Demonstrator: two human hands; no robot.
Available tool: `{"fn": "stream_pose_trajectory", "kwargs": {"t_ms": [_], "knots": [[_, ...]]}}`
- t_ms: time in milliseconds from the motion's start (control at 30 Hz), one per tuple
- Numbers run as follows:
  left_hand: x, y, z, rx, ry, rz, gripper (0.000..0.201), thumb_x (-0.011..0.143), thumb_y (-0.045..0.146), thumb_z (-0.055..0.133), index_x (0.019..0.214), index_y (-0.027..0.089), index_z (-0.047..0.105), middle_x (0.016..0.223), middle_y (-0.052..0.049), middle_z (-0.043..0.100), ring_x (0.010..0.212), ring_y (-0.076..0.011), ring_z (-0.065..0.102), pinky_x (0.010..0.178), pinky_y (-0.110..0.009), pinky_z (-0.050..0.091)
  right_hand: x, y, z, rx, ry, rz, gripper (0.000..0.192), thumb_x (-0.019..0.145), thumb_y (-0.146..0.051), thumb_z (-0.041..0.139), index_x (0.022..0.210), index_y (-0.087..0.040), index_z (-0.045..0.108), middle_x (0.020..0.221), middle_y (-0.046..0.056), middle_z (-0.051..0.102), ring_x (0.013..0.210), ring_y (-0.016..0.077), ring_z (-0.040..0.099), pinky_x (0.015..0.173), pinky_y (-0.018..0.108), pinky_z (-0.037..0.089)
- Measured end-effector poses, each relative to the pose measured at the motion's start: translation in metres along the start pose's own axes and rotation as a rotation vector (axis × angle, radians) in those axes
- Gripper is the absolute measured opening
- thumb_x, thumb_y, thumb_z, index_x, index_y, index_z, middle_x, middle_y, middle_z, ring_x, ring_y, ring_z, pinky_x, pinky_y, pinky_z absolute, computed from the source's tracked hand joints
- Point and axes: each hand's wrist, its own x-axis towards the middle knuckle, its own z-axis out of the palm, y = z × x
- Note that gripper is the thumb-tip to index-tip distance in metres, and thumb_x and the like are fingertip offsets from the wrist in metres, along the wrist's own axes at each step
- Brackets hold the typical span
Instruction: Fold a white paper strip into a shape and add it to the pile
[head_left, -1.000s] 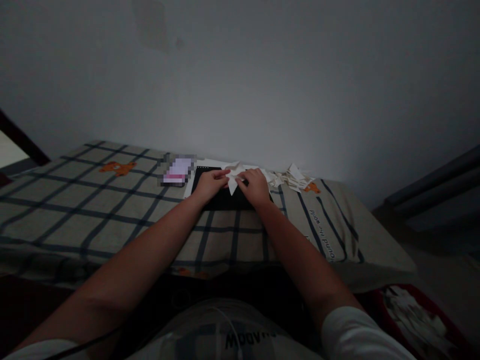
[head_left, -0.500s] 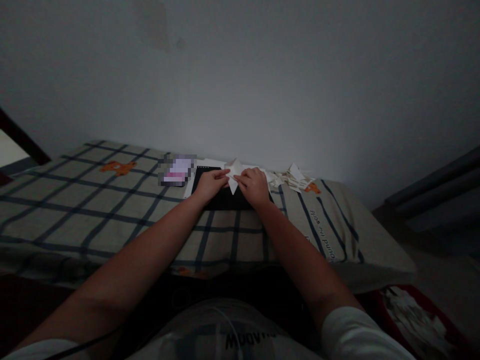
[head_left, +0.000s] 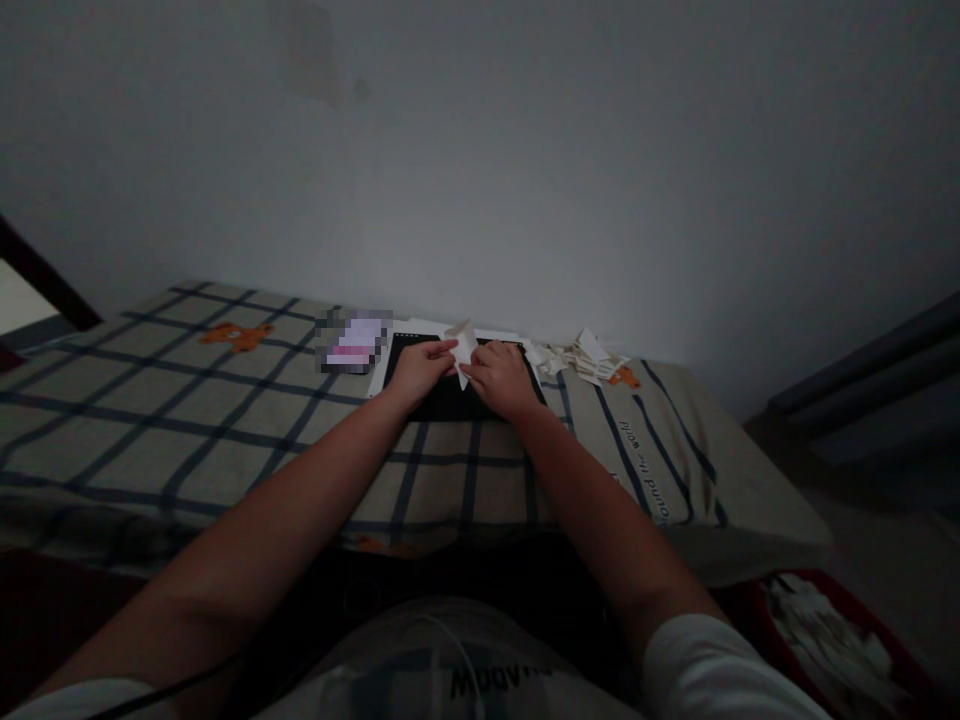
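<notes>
While both arms reach forward over the bed, the left hand and right hand meet on a folded white paper. Left fingers pinch the paper's left edge, thumb and forefinger closed on it. Right fingers press against its right side, curled tight around the lower point, so each hand has hold of the paper. It stands slightly raised between the two hands, one point upward and one downward, over a black mat that lies on the bed near the wall. White sheets show along the mat's far edge. Just left of the mat sits a blurred pink and white thing; what it is cannot be told. To the right of the mat, near the wall, lies a heap of folded paper pieces. The bed's cover is checked with dark lines and carries orange bear prints. At the lower right a red bin holds pale scraps.
</notes>
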Motion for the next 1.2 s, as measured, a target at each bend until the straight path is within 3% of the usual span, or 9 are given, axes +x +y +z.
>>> {"fn": "stream_pose_trajectory", "kwargs": {"t_ms": [233, 433, 633, 700, 800, 933, 1067, 1200], "knots": [[0.0, 0.002, 0.0, -0.044, 0.015, -0.023, 0.039, 0.066, 0.014, 0.062, 0.104, 0.007, 0.063, 0.096, -0.011, 0.067, 0.076, -0.0153, 0.064, 0.076, -0.029, 0.052, 0.0, 0.0, -0.001, -0.006, -0.006, -0.017, 0.026, 0.089, -0.028, 0.042, 0.096, -0.023, 0.066, 0.091, 0.007, 0.058, 0.094, 0.0218, 0.041, 0.081, 0.038, 0.025], [0.005, -0.006, -0.004, 0.041, 0.003, 0.085, 0.043, 0.066, 0.021, 0.063, 0.107, 0.007, 0.062, 0.094, -0.011, 0.068, 0.076, -0.0169, 0.064, 0.076, -0.031, 0.051, -0.003, -0.003, -0.003, 0.141, 0.073, -0.003, 0.026, 0.088, -0.033, 0.043, 0.099, -0.023, 0.065, 0.093, 0.006, 0.06, 0.097, 0.0214, 0.042, 0.085, 0.039, 0.025], [0.009, -0.009, -0.009, 0.245, -0.028, 0.223, 0.042, 0.069, 0.024, 0.061, 0.108, 0.009, 0.063, 0.085, -0.009, 0.068, 0.074, -0.0179, 0.063, 0.076, -0.033, 0.049, 0.0, 0.006, 0.012, 0.444, 0.361, 0.321, 0.023, 0.084, -0.03, 0.047, 0.1, -0.019, 0.058, 0.092, 0.006, 0.057, 0.09, 0.0176, 0.048, 0.084, 0.034, 0.035], [0.008, -0.009, -0.009, 0.281, -0.047, 0.261, 0.041, 0.069, 0.024, 0.06, 0.107, 0.009, 0.063, 0.088, -0.01, 0.068, 0.076, -0.018, 0.063, 0.076, -0.032, 0.048, 0.002, 0.011, 0.023, 0.58, 0.412, 0.476, 0.035, 0.077, -0.033, 0.054, 0.109, -0.017, 0.049, 0.092, 0.006, 0.055, 0.08, 0.0154, 0.05, 0.076, 0.031, 0.041], [0.008, -0.011, -0.009, 0.28, -0.087, 0.314, 0.038, 0.07, 0.024, 0.06, 0.106, 0.011, 0.063, 0.091, -0.009, 0.068, 0.079, -0.018, 0.063, 0.076, -0.031, 0.048, 0.002, 0.015, 0.036, 0.812, 0.329, 0.633, 0.053, 0.07, -0.033, 0.06, 0.117, -0.019, 0.039, 0.089, 0.003, 0.055, 0.069, 0.0122, 0.053, 0.068, 0.029, 0.045], [0.008, -0.014, -0.007, 0.289, -0.137, 0.348, 0.037, 0.068, 0.02, 0.061, 0.104, 0.011, 0.062, 0.089, -0.008, 0.067, 0.077, -0.0164, 0.063, 0.075, -0.029, 0.048, 0.002, 0.013, 0.044, 0.978, 0.166, 0.684, 0.062, 0.068, -0.021, 0.058, 0.124, -0.021, 0.033, 0.085, 0.001, 0.059, 0.068, 0.0117, 0.056, 0.069, 0.029, 0.046], [0.006, -0.014, -0.004, 0.243, -0.186, 0.369, 0.029, 0.068, 0.018, 0.06, 0.096, 0.012, 0.06, 0.085, -0.006, 0.065, 0.072, -0.0132, 0.062, 0.071, -0.027, 0.048, 0.004, 0.012, 0.05, 1.052, 0.122, 0.69, 0.057, 0.071, -0.023, 0.056, 0.124, -0.02, 0.036, 0.081, 0.001, 0.061, 0.067, 0.0136, 0.058, 0.068, 0.03, 0.047], [0.007, -0.016, -0.003, 0.153, -0.184, 0.363, 0.02, 0.065, 0.014, 0.06, 0.083, 0.016, 0.051, 0.077, -0.001, 0.062, 0.067, -0.0105, 0.06, 0.065, -0.024, 0.047, 0.004, 0.014, 0.058, 1.111, 0.124, 0.663, 0.048, 0.07, -0.025, 0.059, 0.116, -0.019, 0.046, 0.092, 0.005, 0.062, 0.076, 0.0156, 0.06, 0.071, 0.032, 0.047]]}}
